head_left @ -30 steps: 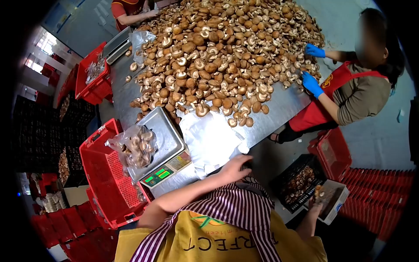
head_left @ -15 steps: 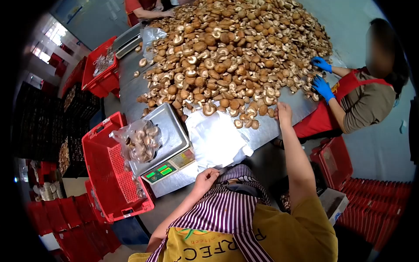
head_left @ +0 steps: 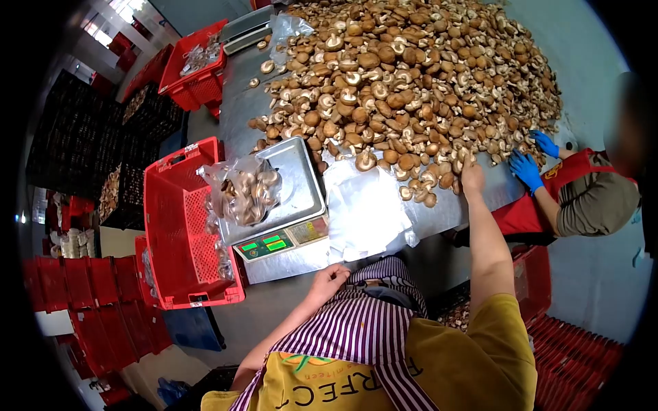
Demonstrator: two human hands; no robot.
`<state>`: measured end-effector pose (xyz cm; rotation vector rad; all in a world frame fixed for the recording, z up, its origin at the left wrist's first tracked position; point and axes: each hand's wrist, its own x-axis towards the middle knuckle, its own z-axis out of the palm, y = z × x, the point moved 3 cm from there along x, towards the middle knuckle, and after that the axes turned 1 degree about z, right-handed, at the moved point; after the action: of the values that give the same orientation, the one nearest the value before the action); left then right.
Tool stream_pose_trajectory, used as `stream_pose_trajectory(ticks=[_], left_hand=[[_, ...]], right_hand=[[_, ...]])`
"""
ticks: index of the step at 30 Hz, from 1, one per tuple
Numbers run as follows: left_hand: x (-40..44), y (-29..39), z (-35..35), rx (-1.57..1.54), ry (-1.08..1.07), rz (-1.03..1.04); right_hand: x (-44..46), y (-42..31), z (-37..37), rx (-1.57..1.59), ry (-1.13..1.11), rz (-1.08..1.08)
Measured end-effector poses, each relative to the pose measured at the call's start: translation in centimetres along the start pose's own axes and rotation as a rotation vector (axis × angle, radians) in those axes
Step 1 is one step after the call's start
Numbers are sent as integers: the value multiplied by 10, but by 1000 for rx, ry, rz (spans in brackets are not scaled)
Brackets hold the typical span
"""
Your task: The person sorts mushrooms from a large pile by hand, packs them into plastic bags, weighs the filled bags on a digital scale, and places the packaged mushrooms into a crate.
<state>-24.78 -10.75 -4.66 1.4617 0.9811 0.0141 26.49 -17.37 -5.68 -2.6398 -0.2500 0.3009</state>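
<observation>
My right hand reaches to the near right edge of a big heap of brown-capped shiitake mushrooms. Its fingers are closed against a mushroom there, their tips partly hidden. By the table's front edge, my left hand is loosely curled, with nothing visible in it. Between the hands and the heap lies a stack of white plastic bags. Left of the bags, a clear bag of mushrooms rests on the steel pan of a digital scale with a lit green display.
A red crate holding bagged mushrooms stands left of the scale. Another red crate and a second scale are farther back. At right, a co-worker's blue-gloved hands touch the heap. Stacked red crates stand lower right.
The view has shifted, so the table sits farther right and the scale higher. My right hand has moved onto mushrooms at the heap's edge. My left hand stays curled near the table edge.
</observation>
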Motion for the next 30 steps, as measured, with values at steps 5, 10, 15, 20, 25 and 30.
stream_pose_trajectory(ticks=[5,10,15,20,25,30], left_hand=[[4,-1,2,26,14,117],[4,-4,0,39,-37,41],[7,1,5,60,-63,61],[34,62,32,257,-174,311],[90,106,72,329,-156,498],[137,112,89,-33,1,324]], right_hand=[[3,0,-4,-105,23,-81],[-21,-14,-2,-74,13,-155],[-101,-56,15,85,-96,-616],[-113,-54,51,-194,-220,-809],[-112,-59,49,-50,-163,-790],[-129,-57,34,196,-237,-700]])
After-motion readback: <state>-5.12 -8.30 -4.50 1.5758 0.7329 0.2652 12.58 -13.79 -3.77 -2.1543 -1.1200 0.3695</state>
